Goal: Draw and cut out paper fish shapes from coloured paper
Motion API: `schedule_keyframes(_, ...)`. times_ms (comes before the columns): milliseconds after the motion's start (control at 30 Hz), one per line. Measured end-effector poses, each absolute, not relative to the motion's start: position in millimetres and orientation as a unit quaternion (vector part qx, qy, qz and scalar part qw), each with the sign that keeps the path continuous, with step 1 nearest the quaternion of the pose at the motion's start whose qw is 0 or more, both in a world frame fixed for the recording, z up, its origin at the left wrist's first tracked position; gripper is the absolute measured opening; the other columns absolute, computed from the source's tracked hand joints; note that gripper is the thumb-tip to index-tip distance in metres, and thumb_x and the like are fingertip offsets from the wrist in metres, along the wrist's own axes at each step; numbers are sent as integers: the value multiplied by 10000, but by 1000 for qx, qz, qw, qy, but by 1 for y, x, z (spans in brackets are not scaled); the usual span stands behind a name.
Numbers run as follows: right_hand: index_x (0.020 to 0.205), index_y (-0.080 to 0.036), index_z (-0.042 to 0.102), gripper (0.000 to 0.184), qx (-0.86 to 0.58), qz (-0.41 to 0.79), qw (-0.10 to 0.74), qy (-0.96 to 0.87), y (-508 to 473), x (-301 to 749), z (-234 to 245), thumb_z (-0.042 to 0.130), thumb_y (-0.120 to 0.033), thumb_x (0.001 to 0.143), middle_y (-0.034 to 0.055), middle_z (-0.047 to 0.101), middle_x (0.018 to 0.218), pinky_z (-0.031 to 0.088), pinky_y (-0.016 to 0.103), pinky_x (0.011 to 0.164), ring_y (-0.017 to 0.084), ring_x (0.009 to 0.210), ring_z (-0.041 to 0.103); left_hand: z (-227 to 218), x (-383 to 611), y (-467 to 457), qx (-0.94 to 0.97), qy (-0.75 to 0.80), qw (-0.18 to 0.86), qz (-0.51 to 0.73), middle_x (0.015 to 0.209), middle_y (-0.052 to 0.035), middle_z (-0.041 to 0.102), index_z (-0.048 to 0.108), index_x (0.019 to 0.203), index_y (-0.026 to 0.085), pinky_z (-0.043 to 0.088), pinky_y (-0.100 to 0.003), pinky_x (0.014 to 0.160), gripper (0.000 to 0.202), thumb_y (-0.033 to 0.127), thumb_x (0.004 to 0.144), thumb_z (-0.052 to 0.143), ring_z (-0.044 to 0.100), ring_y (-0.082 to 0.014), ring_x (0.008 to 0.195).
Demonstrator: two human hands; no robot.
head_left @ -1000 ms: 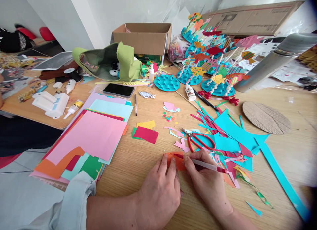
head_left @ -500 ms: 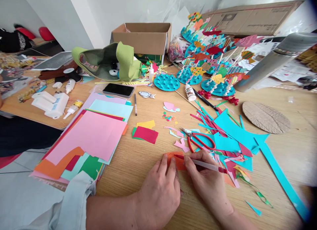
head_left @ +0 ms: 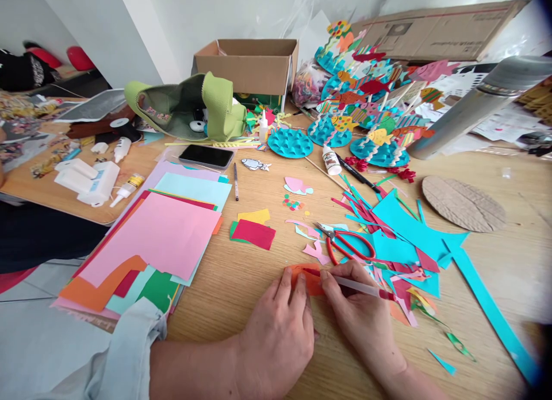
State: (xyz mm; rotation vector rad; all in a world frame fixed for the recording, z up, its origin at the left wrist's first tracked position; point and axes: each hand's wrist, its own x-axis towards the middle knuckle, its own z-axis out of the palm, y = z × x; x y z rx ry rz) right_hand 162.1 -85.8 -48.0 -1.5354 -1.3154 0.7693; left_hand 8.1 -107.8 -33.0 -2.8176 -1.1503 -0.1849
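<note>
Orange paper [head_left: 315,285] lies partly under the flat-pressing left hand [head_left: 284,325]; the right hand [head_left: 364,314] grips a pen [head_left: 357,287] over it.

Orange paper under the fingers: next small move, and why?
Probably a short stroke of the pen along the orange paper: the right hand grips the pen, its tip apparently on the paper, while the left hand presses the paper against the table.

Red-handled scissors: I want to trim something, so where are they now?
In the head view, the red-handled scissors lie right of centre, just beyond the right hand, among coloured paper scraps.
</note>
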Motion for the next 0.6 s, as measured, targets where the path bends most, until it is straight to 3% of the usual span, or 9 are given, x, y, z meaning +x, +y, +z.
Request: schedule_keyframes(600,673,-213,537,201,-648,291,459,-534,-85,161,-45,617,-315,826,-20,556,569,406,208,405,116,467,494,-32,8,-107,-924,-376,46,-58,1282,-197,576,610,1187,26,423,-397,975,452,368,921,482,499,-313,1233)
